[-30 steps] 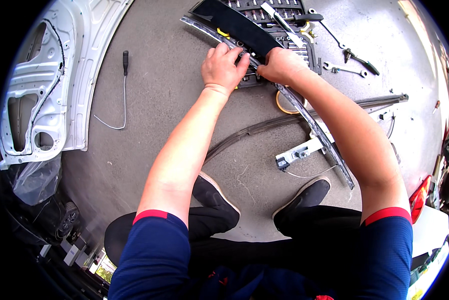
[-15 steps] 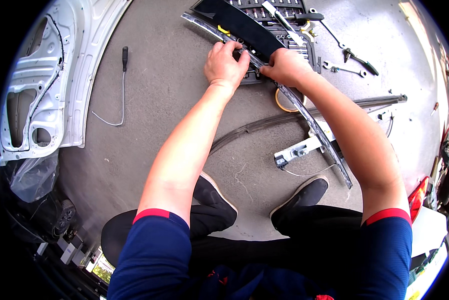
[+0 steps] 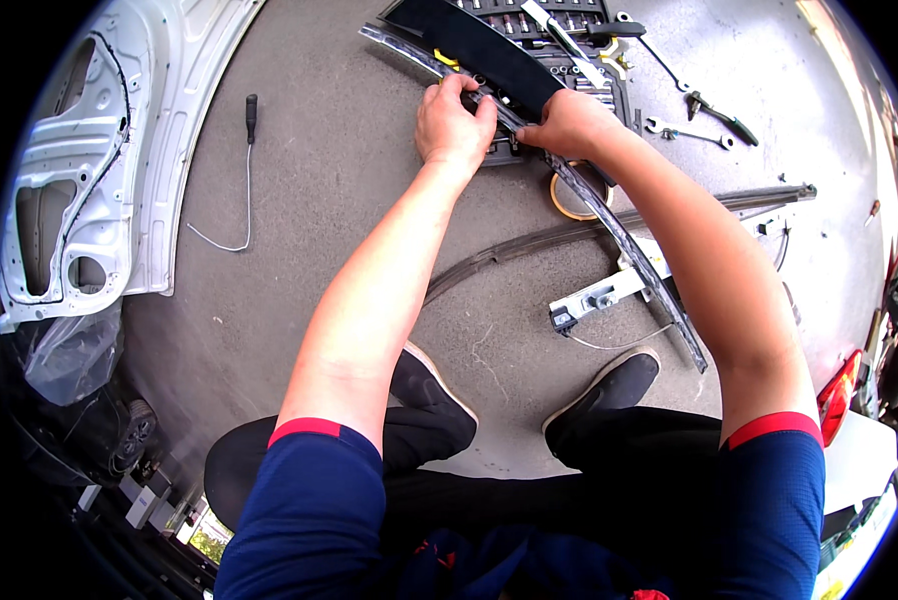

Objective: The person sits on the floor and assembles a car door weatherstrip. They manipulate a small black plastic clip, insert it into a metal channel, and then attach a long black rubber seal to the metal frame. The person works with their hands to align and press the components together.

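A long dark trim strip (image 3: 624, 240) with a shiny edge runs slantwise from the upper left down toward my right shoe. Joined or pressed against its upper part is a glossy black panel (image 3: 489, 55). My left hand (image 3: 454, 122) pinches the strip, thumb and fingers closed about it beside a yellow piece (image 3: 447, 58). Just right of it, my right hand (image 3: 572, 125) grips the panel's lower end where it meets the strip, thumb on the strip; its other fingers are mostly hidden. Beneath the panel lies an open socket set case (image 3: 624, 105).
A white car door shell (image 3: 154, 200) and a hooked rod with a dark handle (image 3: 250, 120) lie to the left. On the right are a ratchet (image 3: 719, 115), a wrench (image 3: 684, 133), a tape roll (image 3: 559, 205), a curved rubber strip (image 3: 529, 247) and a metal rail (image 3: 609, 293).
Both hands keep their places on the strip and panel, with only slight finger movement. The whole view has shifted a little.
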